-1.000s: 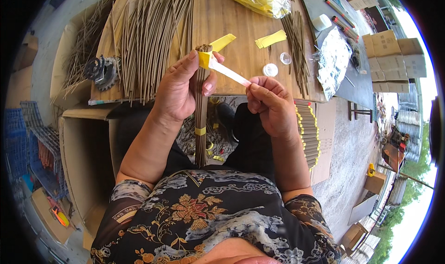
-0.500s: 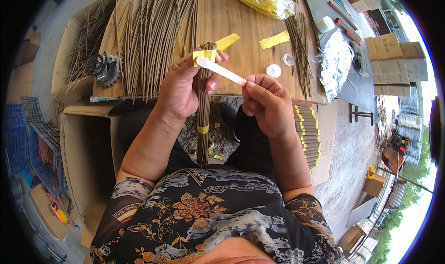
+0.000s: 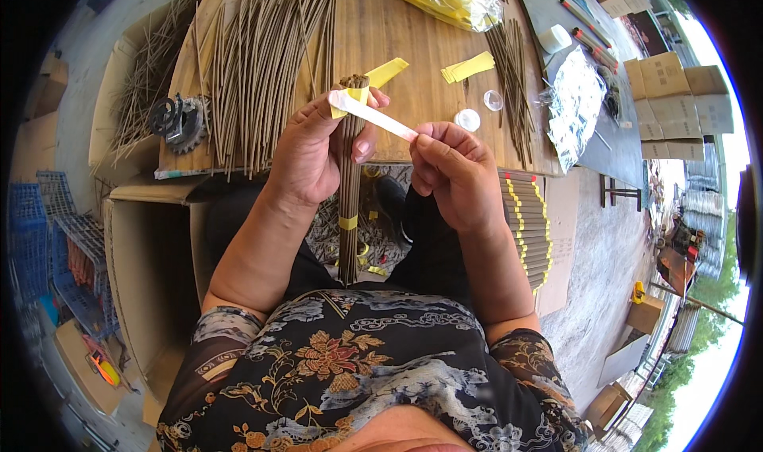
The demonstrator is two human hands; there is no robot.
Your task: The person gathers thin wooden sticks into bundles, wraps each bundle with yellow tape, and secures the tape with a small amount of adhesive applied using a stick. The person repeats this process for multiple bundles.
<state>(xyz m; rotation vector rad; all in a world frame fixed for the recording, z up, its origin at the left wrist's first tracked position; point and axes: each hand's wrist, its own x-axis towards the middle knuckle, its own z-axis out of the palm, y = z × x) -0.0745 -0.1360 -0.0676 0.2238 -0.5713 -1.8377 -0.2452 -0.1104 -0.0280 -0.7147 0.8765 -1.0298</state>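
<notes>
The white strip (image 3: 381, 118) had swung over: a second earlier it ran off the right side of the yellow paper (image 3: 362, 96), and now it crossed the front. The left hand (image 3: 304, 162) gripped the bundle of sticks (image 3: 347, 186) near its top; the right hand (image 3: 461, 174) pinched the strip's lower end and had drawn slightly closer. The bundle stood upright, its top seen over the bench (image 3: 413, 39), its lower length below the bench's near edge. The wrapping seemed further along yet unfinished, since the strip's pinched end hung free of the bundle.
</notes>
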